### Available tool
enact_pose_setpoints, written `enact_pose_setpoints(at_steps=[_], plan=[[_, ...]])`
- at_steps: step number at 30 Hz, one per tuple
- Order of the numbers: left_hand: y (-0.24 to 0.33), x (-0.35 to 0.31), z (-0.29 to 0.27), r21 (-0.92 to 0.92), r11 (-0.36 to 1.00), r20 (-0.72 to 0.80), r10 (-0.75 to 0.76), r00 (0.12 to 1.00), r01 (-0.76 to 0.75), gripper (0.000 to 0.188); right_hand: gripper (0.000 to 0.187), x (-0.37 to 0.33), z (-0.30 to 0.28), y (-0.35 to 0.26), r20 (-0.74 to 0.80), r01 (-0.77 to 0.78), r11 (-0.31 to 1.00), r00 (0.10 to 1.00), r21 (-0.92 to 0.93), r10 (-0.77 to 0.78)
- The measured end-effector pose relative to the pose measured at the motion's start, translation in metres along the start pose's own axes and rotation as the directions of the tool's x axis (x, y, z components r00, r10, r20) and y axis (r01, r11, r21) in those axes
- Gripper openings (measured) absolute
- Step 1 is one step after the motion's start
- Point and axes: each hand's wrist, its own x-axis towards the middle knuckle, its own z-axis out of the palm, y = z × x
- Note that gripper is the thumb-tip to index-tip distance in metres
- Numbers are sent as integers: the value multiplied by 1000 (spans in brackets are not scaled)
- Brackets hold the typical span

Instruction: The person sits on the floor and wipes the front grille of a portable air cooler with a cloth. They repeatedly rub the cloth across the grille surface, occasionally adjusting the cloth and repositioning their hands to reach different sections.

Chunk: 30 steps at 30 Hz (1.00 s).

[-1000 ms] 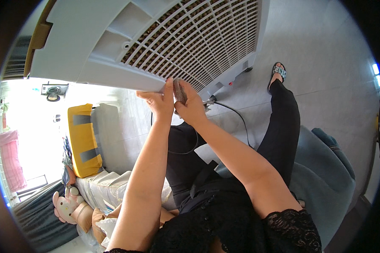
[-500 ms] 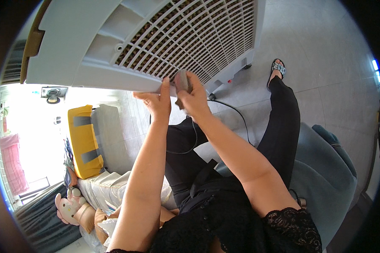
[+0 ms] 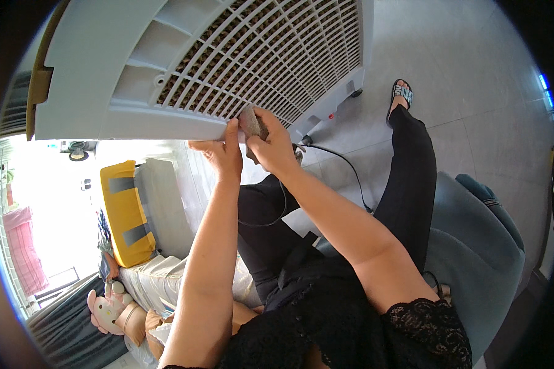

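A white air cooler (image 3: pixel 77 98) with a honeycomb-backed grille (image 3: pixel 271 55) fills the upper left. My left hand (image 3: pixel 223 158) is on its near edge, thumb up against the front face and the other fingers bent around the edge, partly hidden. Just right of it, my right hand (image 3: pixel 274 144) is closed on a folded grey-brown cloth (image 3: pixel 252 126), pressed against the frame at the grille's near border. A thin dark cord (image 3: pixel 345 160) runs from below the cooler past my leg.
Small casters (image 3: pixel 356 93) stand under the cooler on grey floor tiles (image 3: pixel 461 80). A yellow case with grey straps (image 3: pixel 126 206) sits at left, near a pink-eared plush toy (image 3: pixel 108 310). A blue-grey seat (image 3: pixel 474 270) is beside me at right.
My right hand and the cloth have shifted slightly left along the cooler's edge, closer to the left hand. The view has shifted a little; the left hand keeps its place on the edge.
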Motion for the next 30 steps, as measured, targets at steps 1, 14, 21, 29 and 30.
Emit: enact_pose_setpoints(at_steps=[1, 14, 21, 29, 30], plan=[[-1, 0, 1, -25, 1000, -1, 0, 1000, 0, 95, 52, -2, 4, 8, -43, 39, 999, 998, 8, -38], [-5, 1, 2, -116, 993, 33, 11, 999, -7, 88, 58, -8, -5, 40, -104, -170, 978, 978, 123, 183], [13, -1, -1, -84, 993, 64, -73, 995, 78, 91, 57, -24, 11, 69, -124, 12, 998, 992, -67, -20], [-2, 0, -2, -53, 997, 5, -58, 998, 58, 91, 58, -12, 12, 10, -127, 284, 932, 940, -225, -317], [2, 1, 0, -66, 995, 12, -73, 997, 74, 90, 58, -8, 12, -1, -89, 365, 880, 909, -305, -408]])
